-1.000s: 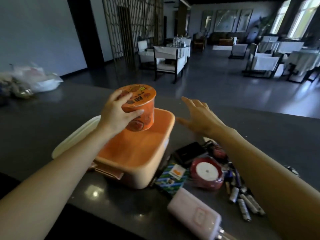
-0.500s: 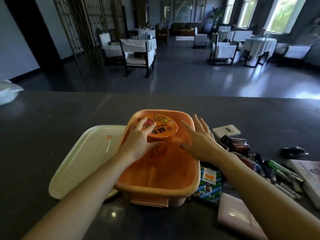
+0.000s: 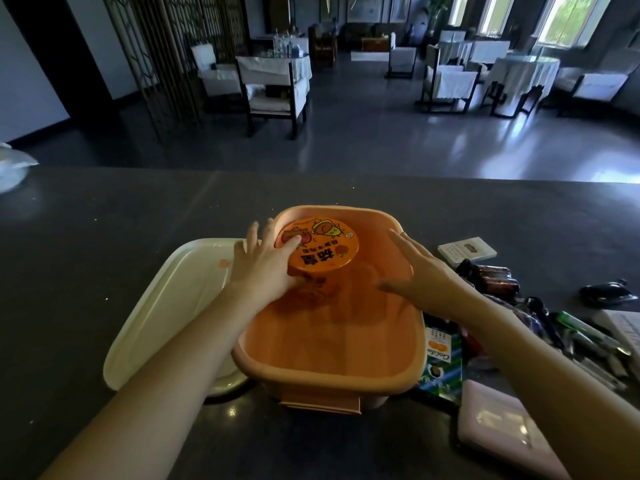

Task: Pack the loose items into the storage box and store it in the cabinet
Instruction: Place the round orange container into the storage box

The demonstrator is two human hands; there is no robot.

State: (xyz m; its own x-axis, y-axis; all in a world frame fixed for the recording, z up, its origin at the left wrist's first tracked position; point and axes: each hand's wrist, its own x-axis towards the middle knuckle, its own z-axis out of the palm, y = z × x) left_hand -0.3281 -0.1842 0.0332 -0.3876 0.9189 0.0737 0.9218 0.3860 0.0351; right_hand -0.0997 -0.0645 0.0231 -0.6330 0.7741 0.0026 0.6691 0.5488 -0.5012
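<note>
From the head view, our left hand (image 3: 265, 268) grips the noodle cup (image 3: 322, 249) inside the storage box (image 3: 332, 372) at its 12 o'clock end; our right hand (image 3: 427, 278) hovers open-fingered. The loose items (image 3: 491, 278) at 3 o'clock remain unpacked, the lid (image 3: 166, 306) off.

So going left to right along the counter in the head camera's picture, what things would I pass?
White plastic bag at the far left edge → cream lid → orange storage box with the noodle cup in it → green snack packet → pink rectangular case → black mouse-like object.
</note>
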